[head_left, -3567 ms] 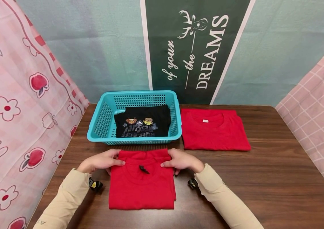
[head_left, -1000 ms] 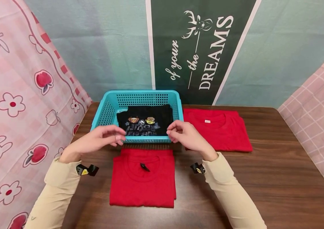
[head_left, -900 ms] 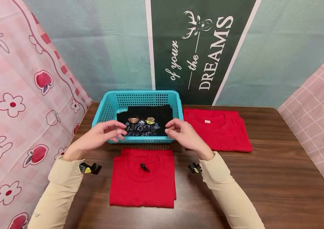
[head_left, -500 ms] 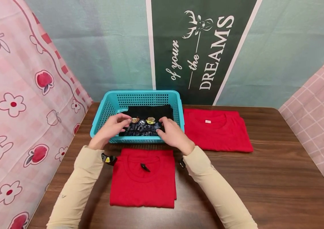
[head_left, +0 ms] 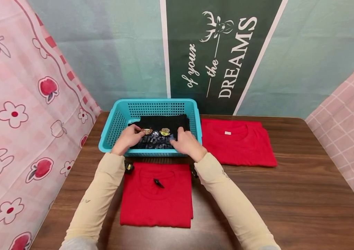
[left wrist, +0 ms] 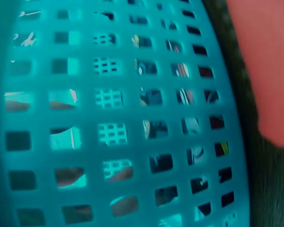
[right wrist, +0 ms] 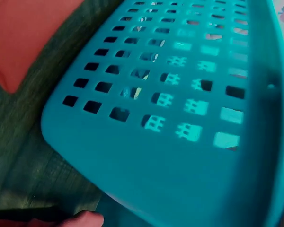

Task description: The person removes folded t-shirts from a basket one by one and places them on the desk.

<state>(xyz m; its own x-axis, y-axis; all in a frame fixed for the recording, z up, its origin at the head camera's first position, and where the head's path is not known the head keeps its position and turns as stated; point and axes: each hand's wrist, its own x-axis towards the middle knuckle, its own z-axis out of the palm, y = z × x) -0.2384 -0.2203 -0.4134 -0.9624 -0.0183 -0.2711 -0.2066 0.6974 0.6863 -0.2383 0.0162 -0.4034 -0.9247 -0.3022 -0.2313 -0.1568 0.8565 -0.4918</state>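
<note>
A folded black T-shirt (head_left: pixel 161 122) with a cartoon print lies inside the turquoise plastic basket (head_left: pixel 152 152). My left hand (head_left: pixel 129 136) reaches over the basket's front rim and grips the shirt's left side, thumb on top. On the other side my right hand (head_left: pixel 187 141) holds the shirt's right side the same way; its fingertips are hidden. Both wrist views are filled by the basket's perforated wall (left wrist: pixel 90 113), and neither shows the fingers on the shirt. Just in front of the basket lies a folded red T-shirt (head_left: pixel 156 211) with a dark tag at its neck, below my forearms.
Another folded red T-shirt (head_left: pixel 236 149) with a white neck label lies right of the basket. All stand on a dark wooden table (head_left: pixel 298 194). Fabric hangings enclose the back and both sides; the left one (head_left: pixel 14 139) is pink with fruit and flowers.
Both hands have left the front red T-shirt, moved forward over the basket rim and lowered onto the black T-shirt, drawing closer together and taking hold of its sides.
</note>
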